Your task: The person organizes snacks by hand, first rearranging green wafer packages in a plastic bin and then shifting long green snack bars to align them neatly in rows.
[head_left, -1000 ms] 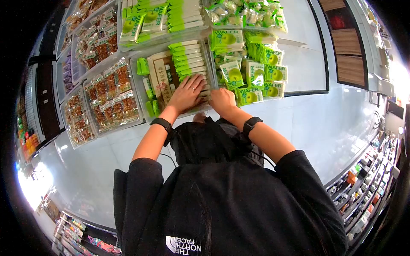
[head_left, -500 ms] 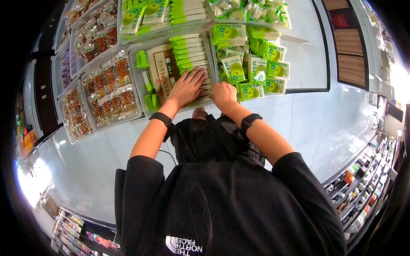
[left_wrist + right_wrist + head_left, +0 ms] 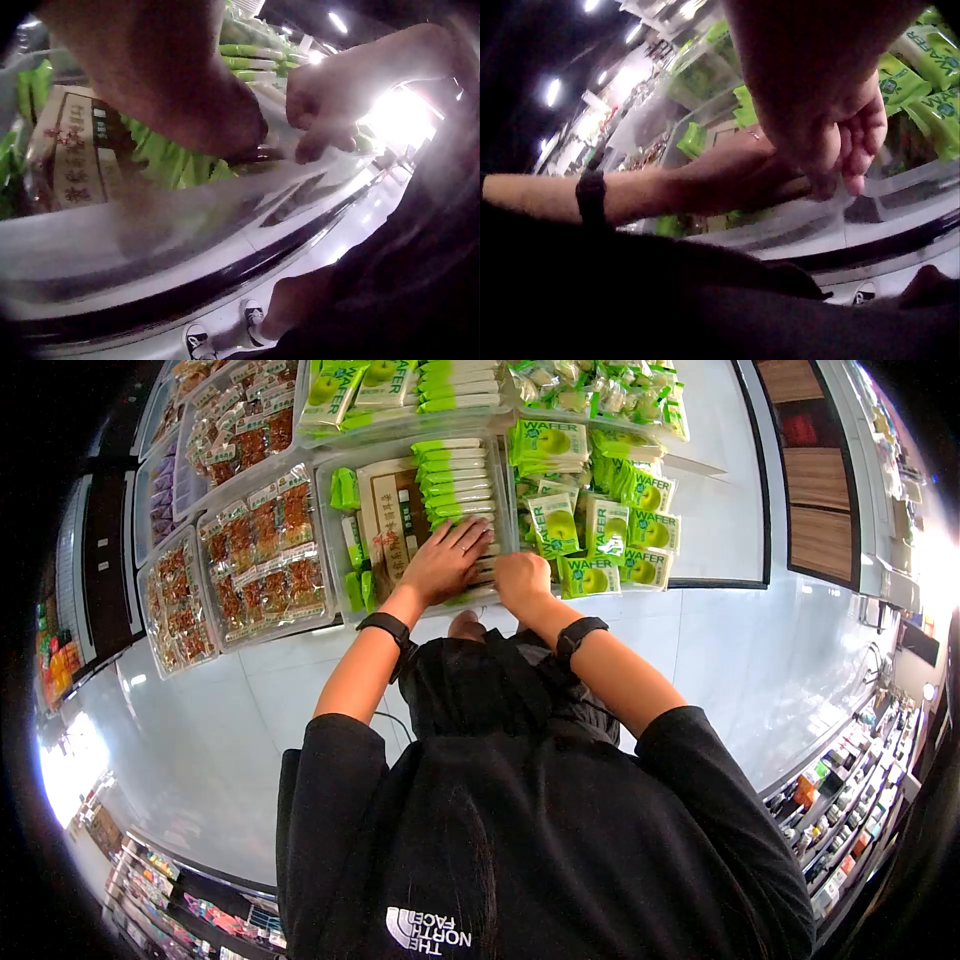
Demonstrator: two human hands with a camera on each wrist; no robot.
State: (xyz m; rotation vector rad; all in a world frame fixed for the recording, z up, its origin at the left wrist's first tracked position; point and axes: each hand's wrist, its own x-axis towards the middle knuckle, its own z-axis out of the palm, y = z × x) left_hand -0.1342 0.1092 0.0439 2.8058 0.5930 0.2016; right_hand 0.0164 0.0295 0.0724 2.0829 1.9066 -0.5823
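Note:
In the head view, a clear plastic bin holds a row of slim green-and-white wafer packs. My left hand rests over the near end of that row, fingers extended and a ring on one. Beside it in the bin lies a flat beige-and-brown box with printed characters. At the bin's near right corner is my right hand. The right wrist view shows its curled fingers gripping the rim. The left wrist view has the left hand close above the packs, its fingertips hidden.
Loose green WAFER packs fill the space to the right. Bins of brown snacks stand at the left, and another bin of wafer packs lies behind. Shop shelves are farther right.
The head view has shifted a little, so the bins appear slightly higher. My left fingers lie closer together over the packs; the right hand stays at the bin's corner.

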